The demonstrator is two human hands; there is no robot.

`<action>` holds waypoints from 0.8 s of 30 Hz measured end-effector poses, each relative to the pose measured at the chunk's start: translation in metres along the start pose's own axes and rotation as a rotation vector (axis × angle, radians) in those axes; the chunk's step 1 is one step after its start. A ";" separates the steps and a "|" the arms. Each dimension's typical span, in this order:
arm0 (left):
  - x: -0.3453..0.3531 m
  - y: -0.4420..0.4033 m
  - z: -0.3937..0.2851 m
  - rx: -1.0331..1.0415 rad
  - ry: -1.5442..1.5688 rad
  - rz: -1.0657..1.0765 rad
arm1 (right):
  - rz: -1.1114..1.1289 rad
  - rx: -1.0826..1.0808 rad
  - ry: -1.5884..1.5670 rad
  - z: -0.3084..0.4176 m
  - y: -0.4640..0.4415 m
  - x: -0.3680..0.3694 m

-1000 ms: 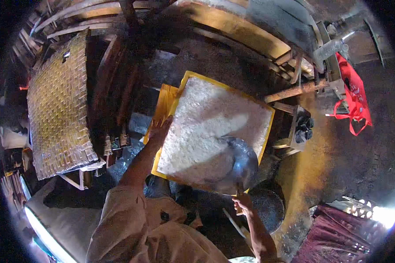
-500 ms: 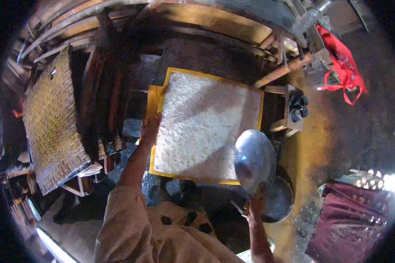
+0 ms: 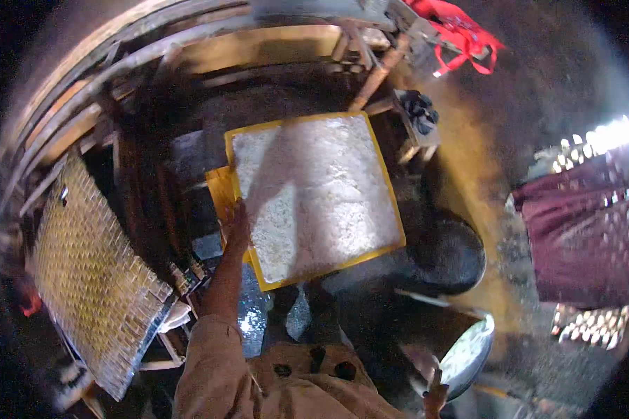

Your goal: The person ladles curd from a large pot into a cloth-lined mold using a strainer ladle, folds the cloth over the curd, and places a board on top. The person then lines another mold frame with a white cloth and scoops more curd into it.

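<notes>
A square tray [image 3: 400,234] with a yellow rim holds a layer of white, lumpy, grain-like material in front of me. My left hand [image 3: 236,225] rests at the tray's left side, over a yellow board [image 3: 220,192] that juts out beneath it; its fingers lie along the rim. Low on the right, my right hand [image 3: 435,399] is closed at the edge of a metal bowl [image 3: 421,363], which is blurred and partly hidden. Beside it a wide basin [image 3: 468,356] contains white material.
A round dark pan [image 3: 451,258] stands right of the tray. At left leans a woven bamboo panel [image 3: 98,272]. A small wooden stool [image 3: 414,133] bears a black item. A red bag [image 3: 461,31] lies at the upper right, with a maroon cloth [image 3: 580,230] further right.
My right hand has carried the metal bowl from the tray's lower right corner down to the white-filled basin. My left hand stays at the tray's left side. The view has turned right.
</notes>
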State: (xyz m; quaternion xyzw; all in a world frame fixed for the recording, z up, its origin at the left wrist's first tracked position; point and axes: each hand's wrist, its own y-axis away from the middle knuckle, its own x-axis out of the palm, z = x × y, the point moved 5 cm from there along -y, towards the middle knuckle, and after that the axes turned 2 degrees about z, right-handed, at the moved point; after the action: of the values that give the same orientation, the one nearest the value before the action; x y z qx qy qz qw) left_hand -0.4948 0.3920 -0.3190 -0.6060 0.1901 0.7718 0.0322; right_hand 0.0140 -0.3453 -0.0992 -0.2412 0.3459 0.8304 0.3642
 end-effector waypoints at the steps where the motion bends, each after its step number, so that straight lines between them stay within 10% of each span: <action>1: -0.005 -0.003 -0.003 0.025 -0.025 0.034 | 0.013 0.128 -0.326 -0.007 0.033 -0.005; 5: -0.040 0.003 -0.008 0.009 -0.043 0.268 | -0.173 0.060 1.051 0.058 0.135 0.008; 8: -0.082 0.024 -0.018 0.053 -0.013 0.250 | -0.145 0.450 0.897 0.076 0.166 0.014; 24: -0.058 0.029 -0.048 0.212 -0.206 0.158 | -0.219 0.305 0.939 0.005 0.229 0.013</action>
State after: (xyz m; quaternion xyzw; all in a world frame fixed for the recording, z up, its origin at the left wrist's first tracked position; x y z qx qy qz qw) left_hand -0.4436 0.3597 -0.2657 -0.4999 0.3132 0.8056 0.0545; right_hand -0.1716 -0.4488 -0.0134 -0.5676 0.5623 0.5293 0.2854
